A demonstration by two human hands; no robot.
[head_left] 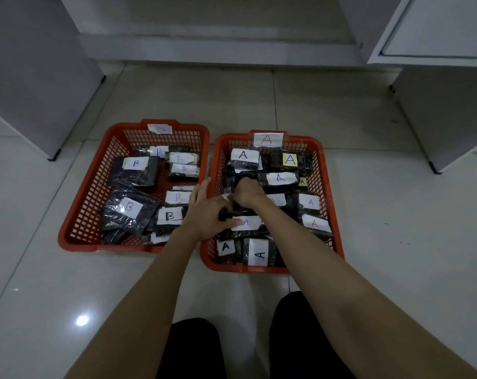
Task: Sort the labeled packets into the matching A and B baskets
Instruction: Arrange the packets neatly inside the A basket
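Note:
Two red mesh baskets stand side by side on the floor. The left basket [76, 214] carries a B tag and holds several dark packets with white B labels [135, 163]. The right basket [331, 203] carries an A tag [268, 139] and holds several dark packets labelled A [290, 159]. Both hands are over the left part of the A basket. My right hand [247, 192] is curled down, gripping a dark packet [229, 213] whose label is hidden. My left hand [204, 212] has its fingers straight across the basket's rim and its thumb resting on an A-labelled packet [248, 222].
The baskets sit on pale glossy floor tiles. White cabinets stand at the left [35, 86] and at the right [445, 105], with a raised step [218, 47] behind the baskets. My knees in dark trousers [193, 351] are at the bottom edge.

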